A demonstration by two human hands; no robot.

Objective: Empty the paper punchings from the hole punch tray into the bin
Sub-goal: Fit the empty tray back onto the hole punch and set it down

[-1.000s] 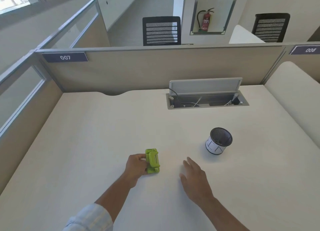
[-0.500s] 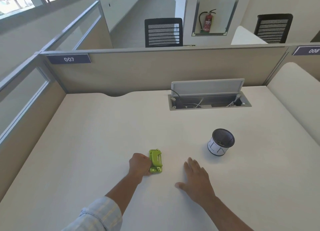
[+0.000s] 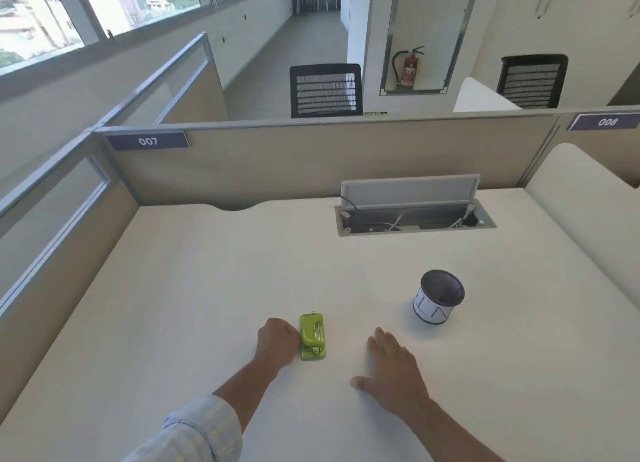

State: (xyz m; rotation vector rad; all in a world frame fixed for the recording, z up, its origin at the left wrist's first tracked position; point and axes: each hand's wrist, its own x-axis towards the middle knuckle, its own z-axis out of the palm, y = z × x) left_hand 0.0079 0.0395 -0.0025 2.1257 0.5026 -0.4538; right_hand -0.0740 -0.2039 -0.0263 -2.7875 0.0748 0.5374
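Note:
A small lime-green hole punch [image 3: 312, 337] lies flat on the white desk [image 3: 207, 271], its long side pointing away from me. My left hand [image 3: 277, 340] is curled into a fist against the punch's left edge, gripping it there. My right hand [image 3: 393, 371] rests palm down on the desk to the right of the punch, fingers spread, holding nothing. A little white bin [image 3: 437, 300] with a dark round opening stands upright farther right and beyond my right hand. No paper punchings are visible.
An open cable box [image 3: 414, 215] with its grey lid raised is set into the desk at the back. Beige partition walls [image 3: 311, 160] close off the back and left. A second desk surface [image 3: 588, 226] rises on the right.
The hole punch was held tilted on its edge in my left hand; it now lies flat on the desk. My right hand has settled flat and shifted slightly.

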